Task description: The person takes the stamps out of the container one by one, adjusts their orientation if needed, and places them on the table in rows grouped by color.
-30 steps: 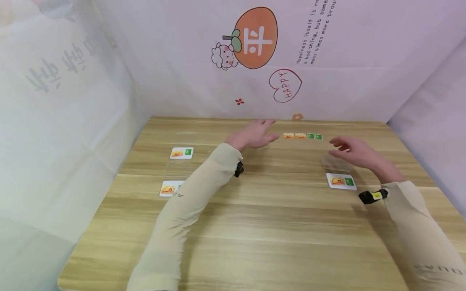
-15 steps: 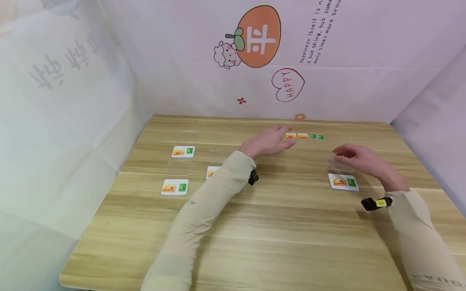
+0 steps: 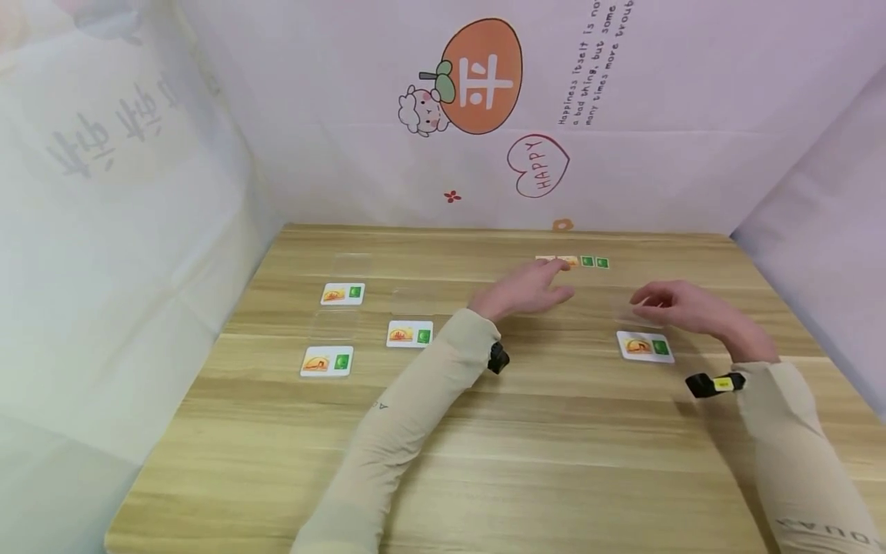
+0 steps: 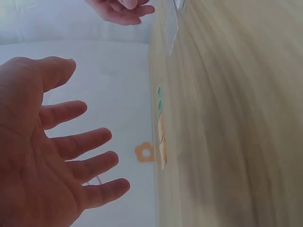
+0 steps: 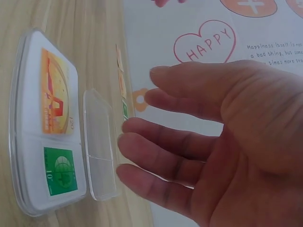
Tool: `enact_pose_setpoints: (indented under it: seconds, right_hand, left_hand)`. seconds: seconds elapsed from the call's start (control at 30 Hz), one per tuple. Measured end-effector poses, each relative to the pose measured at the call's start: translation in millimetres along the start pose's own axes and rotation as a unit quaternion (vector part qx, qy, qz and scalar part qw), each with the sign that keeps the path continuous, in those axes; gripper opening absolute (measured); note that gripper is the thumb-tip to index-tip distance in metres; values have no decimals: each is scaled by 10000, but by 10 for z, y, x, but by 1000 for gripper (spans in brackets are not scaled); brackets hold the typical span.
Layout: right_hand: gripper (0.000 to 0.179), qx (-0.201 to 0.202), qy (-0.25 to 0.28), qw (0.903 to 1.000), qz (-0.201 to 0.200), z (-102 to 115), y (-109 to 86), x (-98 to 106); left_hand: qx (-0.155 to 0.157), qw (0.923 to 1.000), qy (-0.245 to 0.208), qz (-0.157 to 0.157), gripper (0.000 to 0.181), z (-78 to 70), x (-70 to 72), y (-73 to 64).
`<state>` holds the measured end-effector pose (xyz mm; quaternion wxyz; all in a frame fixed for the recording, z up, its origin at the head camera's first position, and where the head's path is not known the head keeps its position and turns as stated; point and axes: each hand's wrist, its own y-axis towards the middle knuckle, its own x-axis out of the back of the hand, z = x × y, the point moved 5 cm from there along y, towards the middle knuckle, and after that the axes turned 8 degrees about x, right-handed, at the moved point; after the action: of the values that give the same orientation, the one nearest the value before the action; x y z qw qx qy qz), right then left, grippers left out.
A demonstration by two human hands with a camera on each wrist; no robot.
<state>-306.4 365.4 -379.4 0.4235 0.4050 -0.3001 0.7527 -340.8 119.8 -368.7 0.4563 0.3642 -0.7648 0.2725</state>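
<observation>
My left hand (image 3: 529,288) hovers over the back of the table, fingers spread and holding nothing, as the left wrist view confirms. Just beyond its fingertips lies a row of small stamps: orange stamps (image 3: 569,261) and green stamps (image 3: 602,263). My right hand (image 3: 681,306) hangs with loosely bent fingers above the raised clear lid (image 5: 100,146) of a plastic case (image 3: 645,347). One orange stamp (image 5: 57,92) and one green stamp (image 5: 60,171) lie on that case's white insert. No object shows between my right thumb and fingers.
On the left stand more clear-lidded cases, each with an orange and a green stamp: a rear case (image 3: 342,294), a front case (image 3: 327,362) and a middle case (image 3: 409,334). Printed white cloth (image 3: 332,138) rises behind the wooden table (image 3: 484,462).
My left hand has moved right and slightly nearer, partly covering the orange stamps in the head view. The middle case has come out from behind my left forearm. My right hand has barely shifted.
</observation>
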Motion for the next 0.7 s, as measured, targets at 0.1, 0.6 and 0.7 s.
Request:
enact_pose_setpoints:
  seconds: [0.1, 0.6, 0.7]
  right_hand:
    - [35, -80, 18, 9999, 131, 1, -1, -4]
    - [22, 109, 2, 9990, 428, 1, 8, -66]
    - [20, 83, -29, 9987, 494, -6, 16, -86]
  left_hand:
    - [-157, 9998, -65, 87, 55, -50, -72, 10]
    - [-102, 9966, -775, 272, 51, -276, -341, 44]
    - [-180, 9967, -739, 286, 50, -326, -397, 65]
